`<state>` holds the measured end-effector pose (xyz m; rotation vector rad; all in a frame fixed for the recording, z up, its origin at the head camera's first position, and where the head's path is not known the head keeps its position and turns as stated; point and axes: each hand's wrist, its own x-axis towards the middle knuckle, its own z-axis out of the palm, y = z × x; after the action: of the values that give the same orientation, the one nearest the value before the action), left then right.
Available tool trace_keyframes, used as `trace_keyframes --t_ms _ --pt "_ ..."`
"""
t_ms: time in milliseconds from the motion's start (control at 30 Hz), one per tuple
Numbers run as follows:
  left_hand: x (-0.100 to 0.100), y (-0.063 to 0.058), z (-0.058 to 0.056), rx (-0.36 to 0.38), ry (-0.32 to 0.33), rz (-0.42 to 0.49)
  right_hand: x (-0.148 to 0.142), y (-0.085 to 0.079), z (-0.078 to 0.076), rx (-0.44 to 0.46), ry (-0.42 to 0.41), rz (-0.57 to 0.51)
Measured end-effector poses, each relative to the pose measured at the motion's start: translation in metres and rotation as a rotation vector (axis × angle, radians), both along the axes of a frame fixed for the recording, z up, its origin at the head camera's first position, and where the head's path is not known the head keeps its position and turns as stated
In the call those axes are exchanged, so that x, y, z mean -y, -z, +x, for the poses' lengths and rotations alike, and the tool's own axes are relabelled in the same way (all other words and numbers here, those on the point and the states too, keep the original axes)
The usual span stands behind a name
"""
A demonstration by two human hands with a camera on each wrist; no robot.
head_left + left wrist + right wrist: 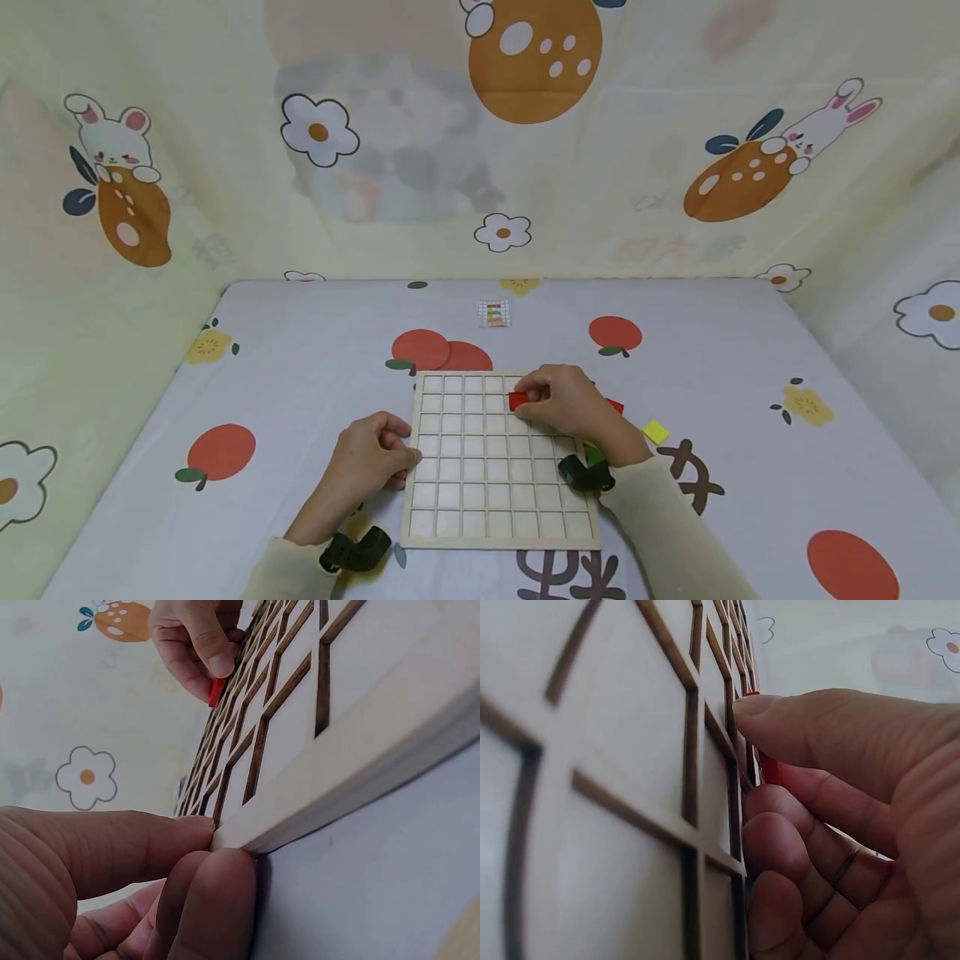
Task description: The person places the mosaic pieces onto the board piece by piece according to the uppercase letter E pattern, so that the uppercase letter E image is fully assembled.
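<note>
A pale wooden grid board with square cells lies flat on the table. My right hand pinches a small red tile between thumb and fingers over the board's upper rows. The right wrist view shows this red tile partly hidden by the thumb and fingers. At the board's left edge, my left hand grips the rim. Its thumb and fingers close on the wooden border in the left wrist view. Whether the red tile touches the grid is hard to tell.
Right of the board, partly behind the right arm, lie a yellow tile, a green tile and another red piece. A small card with a coloured pattern lies farther back. A patterned cloth covers the table.
</note>
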<state>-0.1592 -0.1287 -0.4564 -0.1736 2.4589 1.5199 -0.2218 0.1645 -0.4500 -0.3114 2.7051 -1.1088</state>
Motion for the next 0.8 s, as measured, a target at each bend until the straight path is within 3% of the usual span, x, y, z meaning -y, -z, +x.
trace_keyframes --t_ms 367,800 --pt "0.0024 0.0025 -0.0017 -0.026 0.016 0.02 0.0013 0.0 0.0006 -0.026 -0.034 -0.007" --pt "0.0025 0.0007 -0.001 0.004 0.014 0.025 0.0022 0.0022 0.0004 -0.049 -0.047 0.024"
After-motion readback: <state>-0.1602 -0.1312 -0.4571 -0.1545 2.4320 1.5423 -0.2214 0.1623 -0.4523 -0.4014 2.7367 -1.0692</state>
